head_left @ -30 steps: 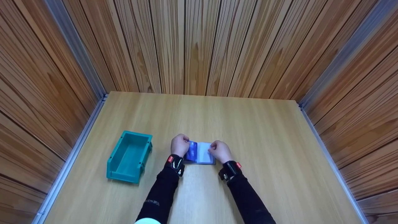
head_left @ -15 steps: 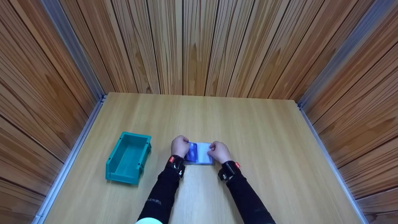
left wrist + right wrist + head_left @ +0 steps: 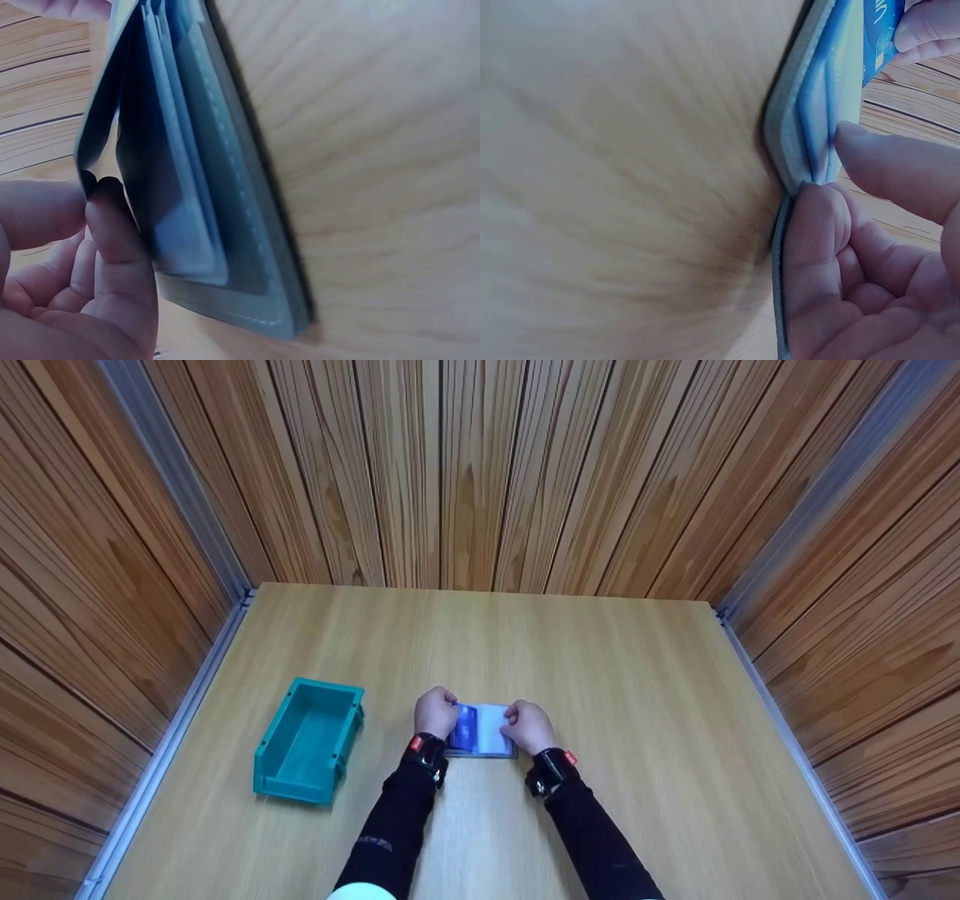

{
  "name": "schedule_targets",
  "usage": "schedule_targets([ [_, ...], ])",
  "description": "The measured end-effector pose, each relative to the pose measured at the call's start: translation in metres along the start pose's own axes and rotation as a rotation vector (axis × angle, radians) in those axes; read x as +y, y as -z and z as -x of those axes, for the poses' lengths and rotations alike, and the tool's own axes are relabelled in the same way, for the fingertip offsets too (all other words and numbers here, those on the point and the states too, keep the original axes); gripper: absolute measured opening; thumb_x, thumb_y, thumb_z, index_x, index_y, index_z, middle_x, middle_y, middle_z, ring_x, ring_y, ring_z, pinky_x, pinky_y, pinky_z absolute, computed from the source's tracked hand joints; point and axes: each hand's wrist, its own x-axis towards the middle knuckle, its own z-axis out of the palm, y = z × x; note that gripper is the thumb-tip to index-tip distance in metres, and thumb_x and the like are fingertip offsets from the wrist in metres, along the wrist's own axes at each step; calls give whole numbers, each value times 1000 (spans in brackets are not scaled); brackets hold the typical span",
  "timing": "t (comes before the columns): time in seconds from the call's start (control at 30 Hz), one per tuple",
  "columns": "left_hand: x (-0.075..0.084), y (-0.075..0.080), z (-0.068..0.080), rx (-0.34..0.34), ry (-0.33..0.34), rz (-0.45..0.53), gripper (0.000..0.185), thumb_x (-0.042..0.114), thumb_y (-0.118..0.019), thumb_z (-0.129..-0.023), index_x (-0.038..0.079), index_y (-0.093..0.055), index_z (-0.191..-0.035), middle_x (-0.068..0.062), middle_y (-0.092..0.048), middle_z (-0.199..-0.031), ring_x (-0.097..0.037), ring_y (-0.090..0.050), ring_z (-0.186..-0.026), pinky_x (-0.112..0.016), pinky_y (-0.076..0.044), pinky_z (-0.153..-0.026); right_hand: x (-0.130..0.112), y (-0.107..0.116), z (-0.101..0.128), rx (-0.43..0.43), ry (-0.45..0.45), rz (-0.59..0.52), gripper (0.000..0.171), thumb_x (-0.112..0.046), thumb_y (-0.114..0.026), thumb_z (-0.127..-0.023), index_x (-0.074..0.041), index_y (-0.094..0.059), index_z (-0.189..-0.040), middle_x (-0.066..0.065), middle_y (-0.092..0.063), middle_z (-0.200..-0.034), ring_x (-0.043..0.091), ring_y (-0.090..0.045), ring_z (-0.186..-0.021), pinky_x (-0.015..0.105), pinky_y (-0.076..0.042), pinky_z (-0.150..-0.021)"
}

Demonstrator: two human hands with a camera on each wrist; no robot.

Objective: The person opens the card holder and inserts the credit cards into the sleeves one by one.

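A stitched card holder [image 3: 493,729] with clear plastic sleeves lies spread open on the table. My left hand [image 3: 435,712] pinches the edge of its left leaf between thumb and forefinger. That leaf shows a dark blue card [image 3: 877,34] with white lettering, seen beside the left fingertips in the right wrist view. On the other side, my right hand [image 3: 529,726] pinches the edge of the right-hand sleeves, thumb on top and forefinger beneath. Layered sleeves [image 3: 176,187] and the stitched cover [image 3: 232,165] stand slightly apart in the left wrist view. The other fingers of both hands are curled.
To the left of the hands stands a teal plastic bin [image 3: 307,742] with a low front. Both hands are over the light wooden table [image 3: 480,645]. Wood-panelled walls [image 3: 480,472] enclose its back and sides, with grey metal strips along the corners.
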Motion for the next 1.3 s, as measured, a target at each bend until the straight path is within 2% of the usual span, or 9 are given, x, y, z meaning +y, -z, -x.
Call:
schedule_targets([
  [0.23, 0, 1, 0, 15, -51, -15, 10, -6, -66, -75, -3, -70, -84, -13, -70, -84, -32, -66, -84, -43, -51, -78, 1, -1, 0, 10, 19, -5, 20, 0, -77, -75, 0, -64, -91, 1, -56, -76, 19, -53, -74, 33, -45, -72],
  [0.4, 4, 2, 0, 14, -62, -4, 9, -6, -66, -75, -3, -70, -83, -12, -69, -82, -32, -65, -82, -43, -50, -77, 0, -1, 0, 8, 22, -7, 20, 0, -77, -76, 0, -63, -91, 0, -54, -76, 19, -52, -73, 33, -44, -72],
  [1.03, 3, -6, 0, 48, 48, 85, 12, -8, -64, -76, -1, -70, -84, -10, -69, -82, -29, -64, -81, -39, -50, -74, 0, -1, 2, 8, 5, -12, 20, 0, -76, -76, 0, -63, -91, 0, -54, -76, 19, -52, -74, 34, -44, -73],
  [1.3, 5, -18, 5, 31, 71, 79, 8, -4, -69, -79, 0, -69, -85, -9, -68, -80, -26, -64, -80, -37, -50, -74, 1, -2, 2, 19, 26, -9, 20, 0, -77, -76, 0, -64, -90, 1, -57, -77, 18, -54, -74, 34, -45, -73],
])
